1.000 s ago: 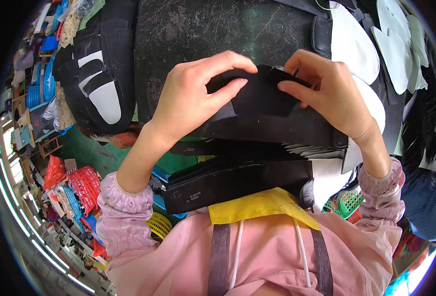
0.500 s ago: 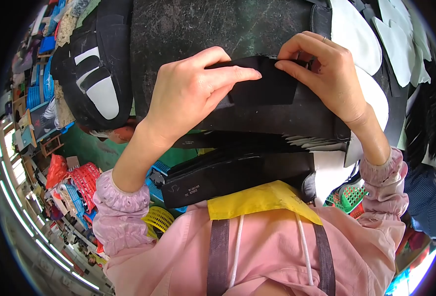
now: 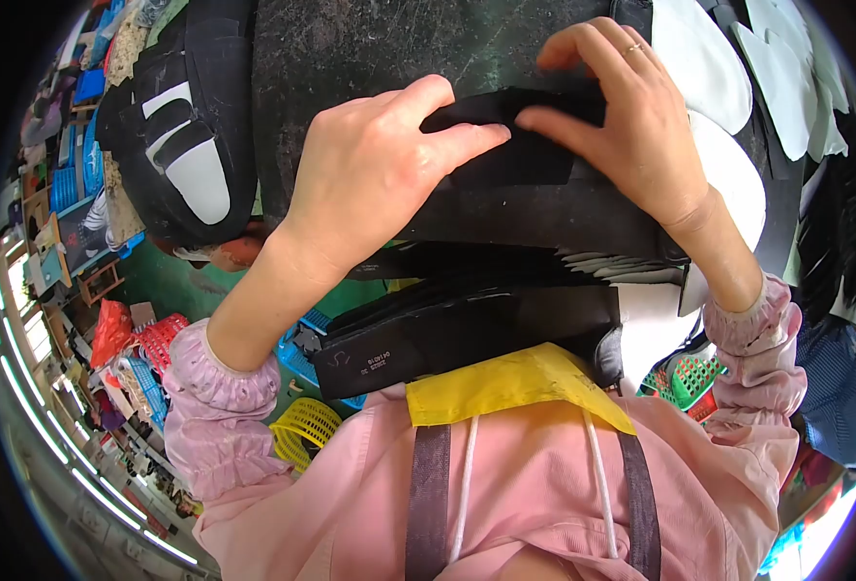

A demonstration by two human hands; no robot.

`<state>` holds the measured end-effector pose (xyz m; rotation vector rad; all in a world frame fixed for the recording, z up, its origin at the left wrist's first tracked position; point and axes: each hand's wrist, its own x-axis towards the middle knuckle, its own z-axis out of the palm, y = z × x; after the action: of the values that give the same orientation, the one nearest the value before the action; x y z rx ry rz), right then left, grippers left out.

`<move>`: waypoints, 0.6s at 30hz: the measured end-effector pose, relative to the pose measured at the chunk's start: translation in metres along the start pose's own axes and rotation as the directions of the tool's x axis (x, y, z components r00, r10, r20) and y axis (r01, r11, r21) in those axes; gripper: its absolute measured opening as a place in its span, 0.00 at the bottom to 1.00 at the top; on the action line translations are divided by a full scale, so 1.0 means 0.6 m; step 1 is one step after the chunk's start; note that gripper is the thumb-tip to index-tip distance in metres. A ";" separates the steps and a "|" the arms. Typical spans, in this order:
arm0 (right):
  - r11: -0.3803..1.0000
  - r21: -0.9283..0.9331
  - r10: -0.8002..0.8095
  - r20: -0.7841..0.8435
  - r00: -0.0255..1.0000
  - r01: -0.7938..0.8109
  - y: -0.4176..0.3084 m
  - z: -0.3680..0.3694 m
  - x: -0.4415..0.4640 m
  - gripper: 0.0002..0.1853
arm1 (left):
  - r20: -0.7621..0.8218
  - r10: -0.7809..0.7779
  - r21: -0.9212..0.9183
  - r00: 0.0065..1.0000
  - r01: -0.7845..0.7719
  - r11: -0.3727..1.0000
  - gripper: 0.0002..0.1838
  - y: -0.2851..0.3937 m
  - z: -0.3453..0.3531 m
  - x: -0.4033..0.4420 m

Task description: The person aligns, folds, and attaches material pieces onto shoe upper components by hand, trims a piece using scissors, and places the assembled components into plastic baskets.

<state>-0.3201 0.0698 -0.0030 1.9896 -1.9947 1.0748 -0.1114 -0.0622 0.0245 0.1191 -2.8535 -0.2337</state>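
Sheet [image 3: 530,155], matte black, curved edge, scuffed dark surface [image 3: 370,48]

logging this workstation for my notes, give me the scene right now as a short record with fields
left hand: left hand, thumb over the black piece; how firmly it grips is hidden
right hand: right hand, thumb and fingers spread, thumb tip by the piece's upper edge; ring on one finger
surface: scuffed dark board beneath
left side: black item with white patches
right side: white pieces
near body: stack of black pieces, printed marks; yellow sheet at chest
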 end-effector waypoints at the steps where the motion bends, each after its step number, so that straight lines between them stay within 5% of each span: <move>1: 1.000 0.002 0.008 0.062 0.998 -0.008 -0.002 0.002 0.000 0.15 | 0.004 0.003 -0.003 1.000 -0.003 1.000 0.21 0.000 -0.001 -0.001; 4: 0.996 0.031 0.077 0.254 0.964 -0.088 -0.012 0.010 -0.003 0.16 | 0.025 0.005 -0.035 1.000 -0.005 0.999 0.20 -0.005 0.002 -0.002; 11: 0.982 -0.099 0.185 0.383 0.905 -0.159 -0.001 -0.074 -0.037 0.16 | 0.054 -0.027 -0.201 0.998 0.037 0.979 0.20 -0.002 -0.005 -0.018; 13: 0.981 0.007 0.172 0.416 0.893 -0.192 0.008 -0.143 -0.036 0.15 | 0.133 -0.110 -0.336 0.985 0.149 0.930 0.20 0.010 -0.030 -0.020; 15: 0.899 0.028 0.354 0.542 0.762 -0.437 -0.024 -0.225 -0.026 0.14 | 0.215 -0.093 -0.562 0.972 0.200 0.803 0.21 0.037 -0.086 -0.015; 18: 0.858 0.198 0.271 0.609 0.746 -0.474 -0.086 -0.282 -0.039 0.14 | 0.331 -0.017 -0.656 0.943 0.243 0.714 0.21 0.074 -0.153 -0.039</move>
<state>-0.3353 0.1887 0.1288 2.3501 -2.7937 1.0437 -0.0662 -0.0296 0.1130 0.1407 -2.8196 -1.4465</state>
